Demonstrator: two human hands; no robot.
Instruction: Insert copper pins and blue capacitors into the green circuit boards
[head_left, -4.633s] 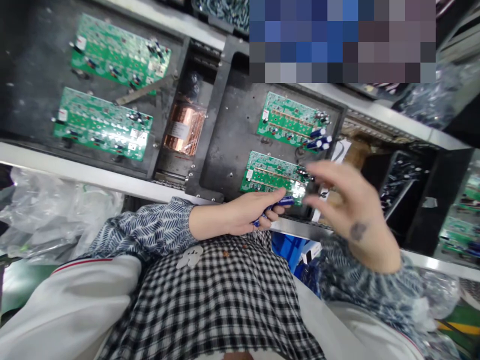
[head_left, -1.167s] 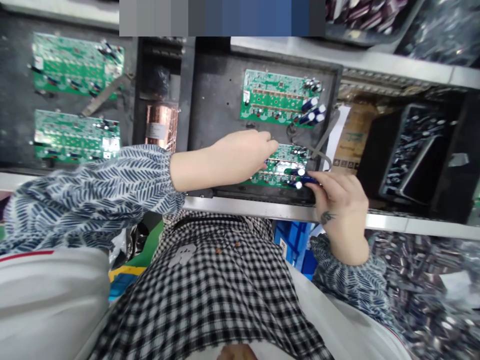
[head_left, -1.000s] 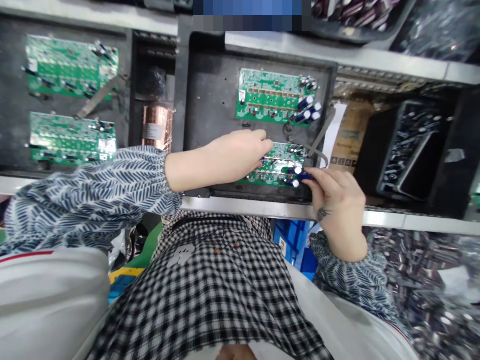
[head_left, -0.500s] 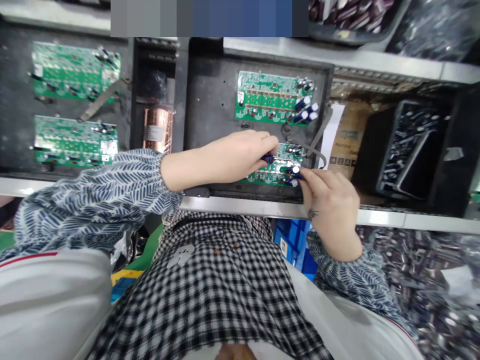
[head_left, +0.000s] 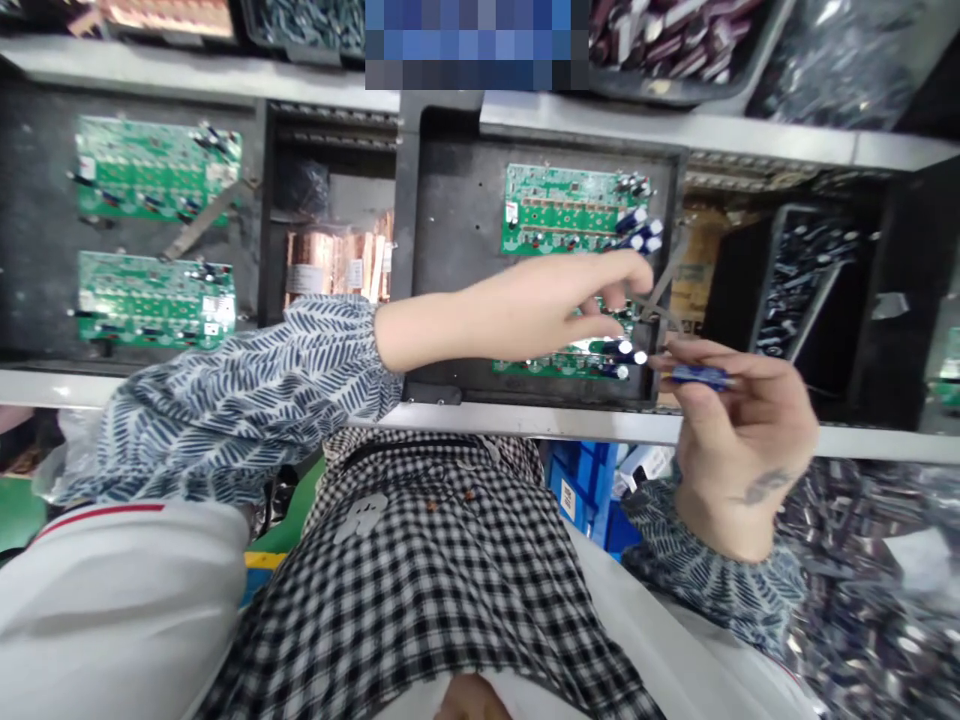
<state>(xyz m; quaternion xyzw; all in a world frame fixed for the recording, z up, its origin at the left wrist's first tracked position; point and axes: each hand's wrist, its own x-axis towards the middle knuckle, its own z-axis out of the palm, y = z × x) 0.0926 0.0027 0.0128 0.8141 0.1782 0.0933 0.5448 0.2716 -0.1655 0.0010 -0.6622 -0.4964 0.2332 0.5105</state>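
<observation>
My right hand pinches a blue capacitor just right of the lower circuit board. Fingers apart and nothing visible between them, my left hand reaches over the lower board and hides much of it. Several blue capacitors with pale tops stand at that board's right end. Above it in the same black tray lies another green board, with several blue capacitors at its right end.
Two green boards lie in the left tray. Copper-coloured rolls sit between the trays. A dark bin of small parts stands at the right. Another bin with purple parts is at the top. Metal rails run along front and back.
My right hand has moved right, away from the lower board, and now shows a blue capacitor. My left hand has shifted right and its fingers have opened. The camera view has moved slightly.
</observation>
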